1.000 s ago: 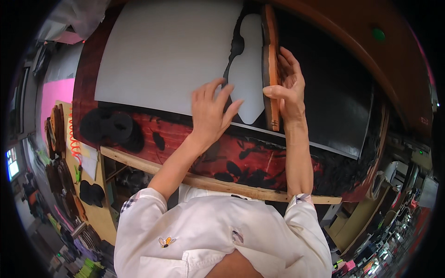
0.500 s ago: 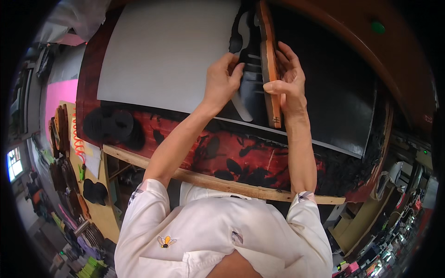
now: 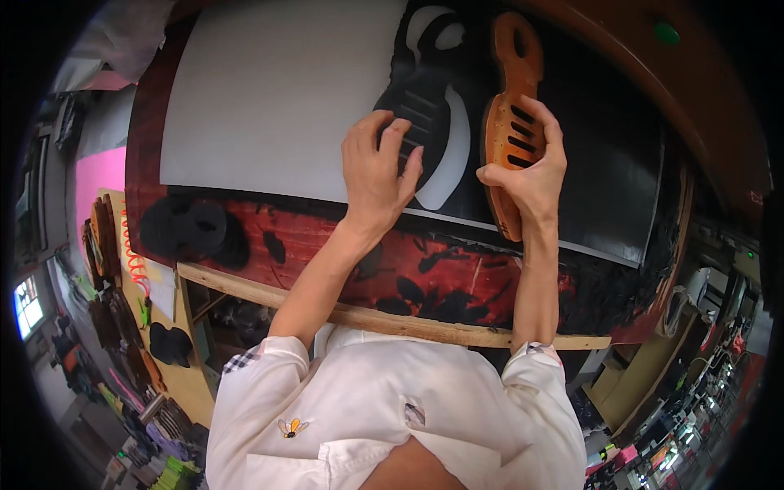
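My right hand (image 3: 539,171) grips an orange-brown cutting die (image 3: 500,126), a long sole-like shape with a row of slots and a looped far end. The die is tilted over a black sheet (image 3: 596,163). To its left, my left hand (image 3: 377,167) has its fingers and thumb bent onto a black slotted cut-out (image 3: 429,110) of similar outline. That piece sits shifted left of a matching opening, where a pale curved strip (image 3: 445,184) shows. Part of the cut-out is hidden under my left fingers.
A pale grey board (image 3: 269,98) lies at the left of the red, black-stained table (image 3: 327,282). Black cut pieces are stacked (image 3: 192,229) at its left front. A wooden rail (image 3: 408,325) runs along the near edge. A brown machine part (image 3: 629,57) overhangs the far right.
The die has moved right and turned from on edge to show its slotted face. The black cut-out has shifted left with my left hand, uncovering a pale strip on its right.
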Available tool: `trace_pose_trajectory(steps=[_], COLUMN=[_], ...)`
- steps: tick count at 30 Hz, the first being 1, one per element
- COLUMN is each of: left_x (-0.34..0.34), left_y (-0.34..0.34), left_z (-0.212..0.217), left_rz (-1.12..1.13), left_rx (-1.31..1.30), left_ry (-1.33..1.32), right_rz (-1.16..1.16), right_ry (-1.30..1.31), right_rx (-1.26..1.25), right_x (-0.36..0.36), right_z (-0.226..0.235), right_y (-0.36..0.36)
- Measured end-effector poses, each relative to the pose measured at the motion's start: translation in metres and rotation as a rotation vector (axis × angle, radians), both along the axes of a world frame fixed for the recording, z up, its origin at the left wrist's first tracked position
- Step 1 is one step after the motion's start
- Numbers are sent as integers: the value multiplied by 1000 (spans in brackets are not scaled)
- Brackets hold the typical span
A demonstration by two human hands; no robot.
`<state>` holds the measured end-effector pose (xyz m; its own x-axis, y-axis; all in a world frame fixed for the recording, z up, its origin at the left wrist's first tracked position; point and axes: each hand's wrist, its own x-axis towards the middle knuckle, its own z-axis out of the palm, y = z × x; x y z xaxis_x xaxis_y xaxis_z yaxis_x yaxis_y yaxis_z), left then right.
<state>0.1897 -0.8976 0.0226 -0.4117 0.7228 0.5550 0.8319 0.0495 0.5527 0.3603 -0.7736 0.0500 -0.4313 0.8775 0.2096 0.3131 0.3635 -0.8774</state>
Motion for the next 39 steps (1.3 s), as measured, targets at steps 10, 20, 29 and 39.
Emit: trace_pose_trajectory(steps=[10, 20, 29, 39], left_x=[4, 30, 73, 33], left_y=[12, -5, 17, 133], left_z=[-24, 7, -32, -42], left_rz=[19, -304, -227, -238], left_rx=[-435, -109, -104, 104], left_ry=[322, -109, -89, -18], right_rz=[-73, -114, -280, 109], right_ry=[-225, -438, -130, -345], right_rx=[188, 300, 221, 444], right_x=[-7, -18, 62, 93], right_z=[-12, -12, -11, -62], right_y=[6, 4, -76, -90])
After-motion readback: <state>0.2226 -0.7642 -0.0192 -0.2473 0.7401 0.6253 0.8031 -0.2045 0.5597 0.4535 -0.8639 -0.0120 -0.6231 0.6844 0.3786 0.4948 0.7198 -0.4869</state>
